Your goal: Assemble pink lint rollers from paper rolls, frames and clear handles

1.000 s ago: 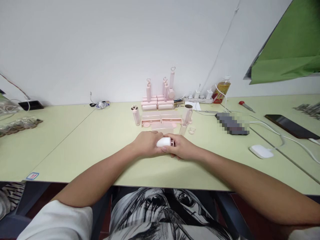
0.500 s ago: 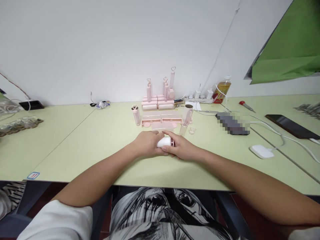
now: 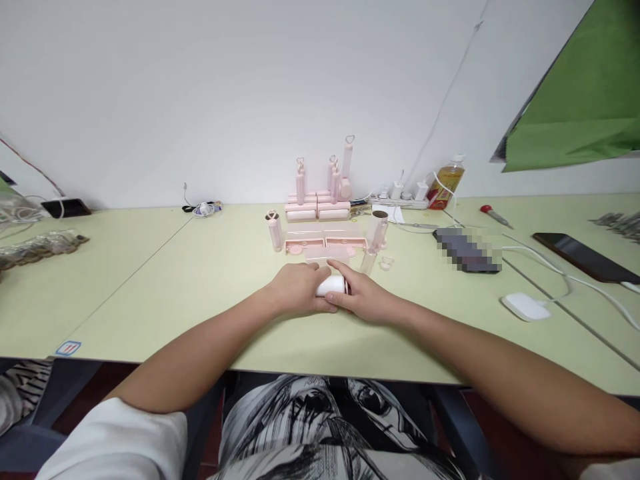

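My left hand [image 3: 295,289] and my right hand [image 3: 364,298] meet at the middle of the pale green table [image 3: 200,280], both closed around a small white roller [image 3: 331,285] with a pink end. The roller lies sideways between my fingers, just above the tabletop. Right behind my hands lie flat pink trays [image 3: 325,241] and a pink handle [image 3: 275,230] standing upright. A clear tube with a dark top [image 3: 376,231] stands to the right of the trays. Farther back is a stack of pink parts with heart-topped handles [image 3: 323,190].
A pixelated dark object [image 3: 465,249], a white mouse [image 3: 523,307], cables and a black phone [image 3: 584,257] lie on the right. A yellow bottle [image 3: 446,181], a power strip and a red screwdriver [image 3: 493,215] sit near the wall. Bagged items [image 3: 37,245] lie far left.
My hands stay together on the white roller; my right fingers shifted slightly over it. The view tilted a little, so everything sits slightly higher.
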`<state>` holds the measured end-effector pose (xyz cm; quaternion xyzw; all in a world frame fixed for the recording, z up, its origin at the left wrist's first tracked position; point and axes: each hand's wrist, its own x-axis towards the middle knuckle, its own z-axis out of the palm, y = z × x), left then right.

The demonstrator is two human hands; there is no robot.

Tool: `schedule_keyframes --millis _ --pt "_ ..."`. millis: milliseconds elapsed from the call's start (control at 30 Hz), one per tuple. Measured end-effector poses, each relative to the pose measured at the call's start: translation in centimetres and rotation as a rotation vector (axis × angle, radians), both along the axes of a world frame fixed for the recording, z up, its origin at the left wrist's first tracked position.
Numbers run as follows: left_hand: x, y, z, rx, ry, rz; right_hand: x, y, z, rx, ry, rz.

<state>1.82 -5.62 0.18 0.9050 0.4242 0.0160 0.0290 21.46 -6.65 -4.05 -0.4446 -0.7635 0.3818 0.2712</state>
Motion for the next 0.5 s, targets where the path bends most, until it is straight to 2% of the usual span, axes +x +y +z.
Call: schedule_keyframes --millis 133,267,400,500 --pt "0.0 0.1 0.0 -0.036 -0.036 0.003 -0.1 0.0 0.3 0.023 0.018 0.005" --pt "-0.2 0.3 0.2 -0.099 -0.061 0.015 0.0 -0.1 1.0 0.118 -0.015 0.016" --pt "-0.7 0.6 0.3 -0.144 0.004 0.054 0.5 -0.3 2.3 0.305 -0.156 -0.145" --pt "-0.9 0.8 0.2 -0.138 0.030 0.074 1.3 -0.6 3.7 0.517 -0.048 -0.312"
